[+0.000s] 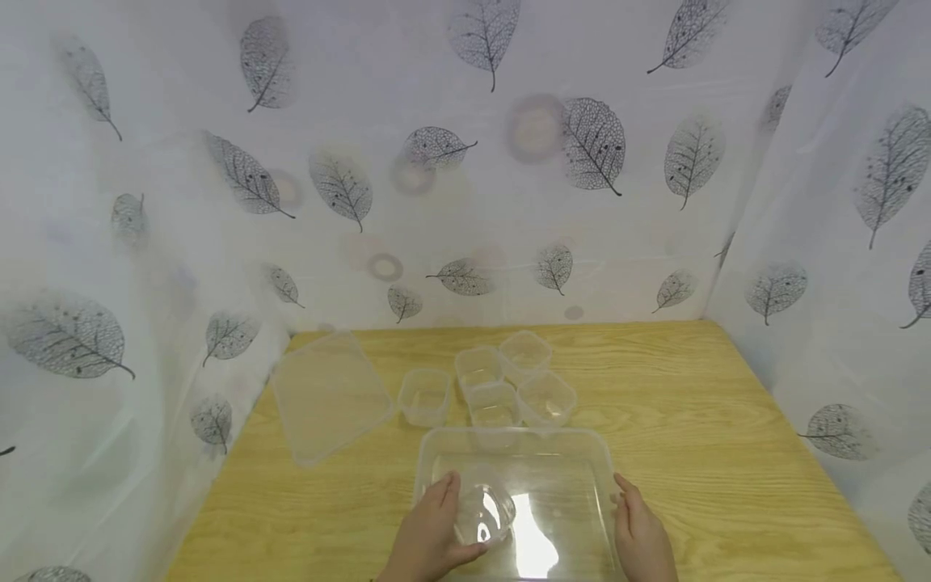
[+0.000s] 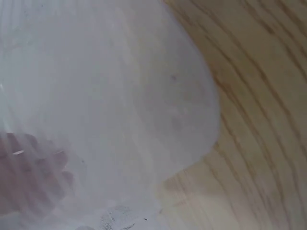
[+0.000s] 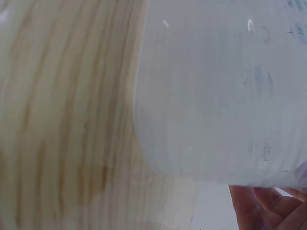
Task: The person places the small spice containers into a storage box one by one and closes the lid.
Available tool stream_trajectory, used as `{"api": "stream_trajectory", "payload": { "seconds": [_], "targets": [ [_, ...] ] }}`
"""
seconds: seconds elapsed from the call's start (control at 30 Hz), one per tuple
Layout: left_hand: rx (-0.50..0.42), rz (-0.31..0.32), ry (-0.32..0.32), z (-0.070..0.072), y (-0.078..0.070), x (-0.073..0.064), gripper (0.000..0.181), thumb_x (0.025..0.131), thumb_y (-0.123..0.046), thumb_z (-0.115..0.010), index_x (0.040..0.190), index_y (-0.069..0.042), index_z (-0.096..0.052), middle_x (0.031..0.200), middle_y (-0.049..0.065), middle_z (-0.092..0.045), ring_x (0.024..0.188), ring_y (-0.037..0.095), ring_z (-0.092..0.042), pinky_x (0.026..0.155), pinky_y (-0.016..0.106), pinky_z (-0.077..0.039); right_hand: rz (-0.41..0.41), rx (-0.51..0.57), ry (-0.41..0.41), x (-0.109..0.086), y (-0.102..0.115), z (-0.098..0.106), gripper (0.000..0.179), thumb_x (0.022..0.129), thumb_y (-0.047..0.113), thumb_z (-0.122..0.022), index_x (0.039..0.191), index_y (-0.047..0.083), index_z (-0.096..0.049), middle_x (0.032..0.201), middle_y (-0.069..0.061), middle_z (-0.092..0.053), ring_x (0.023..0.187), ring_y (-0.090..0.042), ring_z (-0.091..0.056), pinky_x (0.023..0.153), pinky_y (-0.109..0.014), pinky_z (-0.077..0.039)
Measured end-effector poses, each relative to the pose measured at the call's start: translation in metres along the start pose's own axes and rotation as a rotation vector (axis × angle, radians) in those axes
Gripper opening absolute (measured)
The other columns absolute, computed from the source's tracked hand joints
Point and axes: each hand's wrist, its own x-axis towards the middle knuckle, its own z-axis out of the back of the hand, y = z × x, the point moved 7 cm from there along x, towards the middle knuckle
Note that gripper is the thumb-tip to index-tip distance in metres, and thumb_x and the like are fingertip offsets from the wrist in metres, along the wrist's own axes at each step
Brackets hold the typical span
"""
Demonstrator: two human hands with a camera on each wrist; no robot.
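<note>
A large clear plastic box (image 1: 570, 485) stands on the table before me. My left hand (image 1: 429, 533) reaches over its left side and grips a small clear plastic container (image 1: 489, 503), thumb on the near side and fingers on the far side. Through the box's cloudy wall (image 2: 105, 96), the left wrist view shows blurred fingers (image 2: 36, 167). My right hand (image 1: 642, 533) is at the box's right side, its fingertips right at the rim. In the right wrist view its fingers (image 3: 268, 206) show beyond the edge of the translucent wall (image 3: 201, 96).
Several small clear containers stand behind the box: one apart (image 1: 425, 398), the others grouped, including one at the right (image 1: 547, 400). A flat translucent lid (image 1: 330, 396) lies at the table's back left. Leaf-printed curtains (image 1: 465, 202) enclose the wooden table (image 1: 727, 453).
</note>
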Motion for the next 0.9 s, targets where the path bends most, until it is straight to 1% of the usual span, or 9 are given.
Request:
{"api": "stream_trajectory", "payload": {
  "seconds": [0.1,0.2,0.27,0.4,0.53,0.6,0.73,0.83,0.9],
  "targets": [
    [0.027,0.011,0.065,-0.002,-0.002,0.001,0.096,0.065,-0.057,-0.066,0.125,0.012,-0.038,0.125,0.025,-0.043,0.111,0.034,-0.045,0.085,0.041,-0.043,0.011,0.001,-0.004,0.0,0.0,0.0,0.033,0.092,0.003,-0.034,0.123,-0.005,-0.04,0.098,-0.025,-0.059,0.053,-0.013,-0.046,0.042,-0.024,-0.033],
    [0.029,0.02,0.095,-0.001,-0.003,0.002,0.094,0.067,-0.056,-0.065,0.126,0.013,-0.037,0.127,0.025,-0.04,0.112,0.034,-0.043,0.086,0.042,-0.042,0.02,-0.002,-0.006,0.0,0.0,0.0,0.033,0.092,0.003,-0.034,0.123,-0.006,-0.04,0.097,-0.025,-0.06,0.057,-0.015,-0.05,0.043,-0.025,-0.034],
    [0.032,0.019,0.103,0.0,-0.003,0.001,0.094,0.068,-0.054,-0.065,0.127,0.013,-0.036,0.129,0.026,-0.039,0.113,0.034,-0.042,0.087,0.041,-0.041,0.025,-0.006,-0.014,0.0,0.0,0.001,0.033,0.092,0.003,-0.034,0.123,-0.005,-0.041,0.096,-0.025,-0.06,0.06,-0.017,-0.052,0.044,-0.026,-0.036],
    [0.021,0.005,0.1,0.002,-0.003,0.002,0.092,0.069,-0.051,-0.067,0.127,0.013,-0.034,0.129,0.027,-0.037,0.114,0.034,-0.041,0.088,0.041,-0.04,0.064,-0.014,-0.055,0.0,0.002,0.003,0.032,0.091,0.002,-0.037,0.121,-0.005,-0.043,0.094,-0.024,-0.061,0.067,-0.028,-0.059,0.054,-0.038,-0.046],
    [-0.022,-0.001,0.103,0.006,-0.003,0.002,0.092,0.069,-0.048,-0.068,0.127,0.014,-0.033,0.13,0.028,-0.036,0.116,0.035,-0.038,0.09,0.042,-0.038,0.093,-0.015,-0.076,0.0,0.004,0.004,0.031,0.09,0.001,-0.038,0.12,-0.006,-0.044,0.093,-0.024,-0.061,0.079,-0.035,-0.06,0.06,-0.045,-0.047],
    [-0.03,0.002,0.114,0.008,-0.003,0.001,0.091,0.07,-0.047,-0.067,0.127,0.015,-0.033,0.13,0.028,-0.036,0.117,0.035,-0.038,0.091,0.042,-0.037,0.083,-0.013,-0.061,0.0,0.003,0.003,0.031,0.091,0.002,-0.037,0.121,-0.006,-0.043,0.094,-0.024,-0.061,0.076,-0.034,-0.06,0.056,-0.04,-0.046],
    [0.0,-0.016,0.111,0.016,-0.004,0.0,0.087,0.07,-0.047,-0.067,0.124,0.015,-0.038,0.125,0.028,-0.041,0.113,0.034,-0.042,0.087,0.039,-0.041,0.061,-0.007,-0.019,0.0,0.0,0.0,0.032,0.092,0.003,-0.034,0.122,-0.007,-0.041,0.097,-0.026,-0.059,0.058,-0.021,-0.054,0.046,-0.027,-0.038],
    [0.041,-0.057,0.083,0.022,-0.007,0.001,0.083,0.069,-0.045,-0.069,0.121,0.014,-0.043,0.119,0.026,-0.047,0.107,0.032,-0.047,0.082,0.036,-0.045,0.061,-0.003,-0.007,0.0,-0.001,-0.002,0.033,0.093,0.003,-0.033,0.123,-0.007,-0.04,0.098,-0.027,-0.058,0.049,-0.013,-0.042,0.042,-0.024,-0.034],
    [0.068,-0.088,0.069,0.024,-0.009,0.003,0.079,0.067,-0.043,-0.071,0.118,0.013,-0.046,0.115,0.024,-0.05,0.103,0.031,-0.049,0.08,0.034,-0.047,0.073,-0.009,-0.021,0.0,0.0,-0.001,0.032,0.092,0.003,-0.034,0.122,-0.007,-0.041,0.097,-0.027,-0.059,0.051,-0.012,-0.043,0.043,-0.025,-0.034]
  ]
}}
